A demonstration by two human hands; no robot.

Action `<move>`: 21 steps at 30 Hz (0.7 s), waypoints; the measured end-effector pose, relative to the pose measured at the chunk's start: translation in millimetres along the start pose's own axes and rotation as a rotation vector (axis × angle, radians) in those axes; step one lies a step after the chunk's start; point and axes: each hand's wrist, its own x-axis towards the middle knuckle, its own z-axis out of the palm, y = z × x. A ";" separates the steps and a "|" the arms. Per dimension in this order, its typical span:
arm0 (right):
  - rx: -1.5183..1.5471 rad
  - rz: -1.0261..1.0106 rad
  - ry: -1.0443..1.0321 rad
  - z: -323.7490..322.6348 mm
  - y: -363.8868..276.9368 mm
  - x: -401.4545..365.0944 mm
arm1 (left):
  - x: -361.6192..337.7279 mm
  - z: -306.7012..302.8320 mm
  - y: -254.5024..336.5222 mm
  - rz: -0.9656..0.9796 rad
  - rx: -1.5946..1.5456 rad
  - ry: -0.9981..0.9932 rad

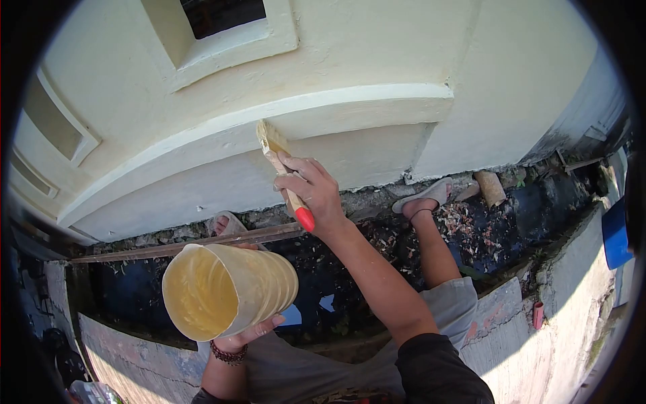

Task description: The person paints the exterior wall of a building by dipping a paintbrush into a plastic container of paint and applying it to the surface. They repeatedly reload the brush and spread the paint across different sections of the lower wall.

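Note:
My right hand [311,191] is closed around the wooden handle of a paintbrush [276,145], whose end is red. The bristles, coated in pale cream paint, meet the raised ledge [350,114] that runs along the wall. Below and to the left, my left hand [250,333] supports a cream plastic paint bucket [269,281] from underneath, its fingers partly hidden behind it. The bucket is tilted with its mouth towards me, and yellowish paint coats its inside.
A ditch of dark water and debris [464,236] runs beneath me, with a wooden plank [182,244] along it. My sandalled foot [422,202] stands at the wall's base. A window opening [222,17] is above; a blue container [616,232] stands at the right.

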 end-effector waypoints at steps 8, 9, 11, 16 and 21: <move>-0.047 0.307 0.584 -105.4 67.3 -4.3 | -6.6 -11.8 0.0 0.056 0.042 -0.019; -0.045 0.306 0.573 -103.1 66.0 -4.7 | -8.6 -12.0 1.2 0.042 0.023 -0.019; -0.568 0.125 0.705 -97.1 65.9 -3.7 | -10.8 -8.7 8.3 -0.009 -0.035 0.042; -0.416 0.055 0.219 7.7 23.0 -24.0 | -10.1 -9.8 11.7 -0.024 -0.075 0.054; 0.116 -0.089 -0.129 8.3 2.5 -25.8 | -12.0 0.0 15.0 -0.036 -0.127 0.091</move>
